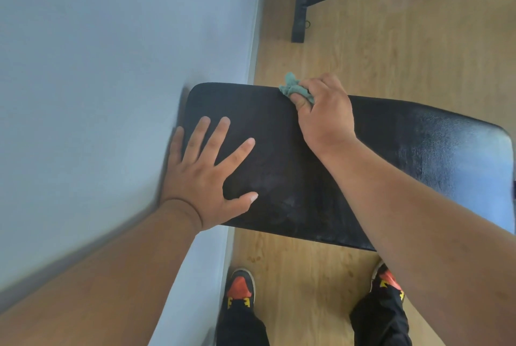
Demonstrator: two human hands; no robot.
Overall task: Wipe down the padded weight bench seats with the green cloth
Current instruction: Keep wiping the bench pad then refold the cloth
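The bench pad (293,167) is black padded vinyl with a fine leather-like grain; its surface looks dull and smudged near the wall end and takes a bluish sheen toward the right end. The cloth (293,89) is soft, crumpled green fabric with a slightly fuzzy, matt weave. The floor (405,61) is light wood-look plank with visible grain and a low satin finish. The wall (111,52) is smooth, matt, pale blue-grey paint. The second bench's frame (301,5) is black metal, matt and a little dusty. The shoes (240,287) show smooth orange and black panels.
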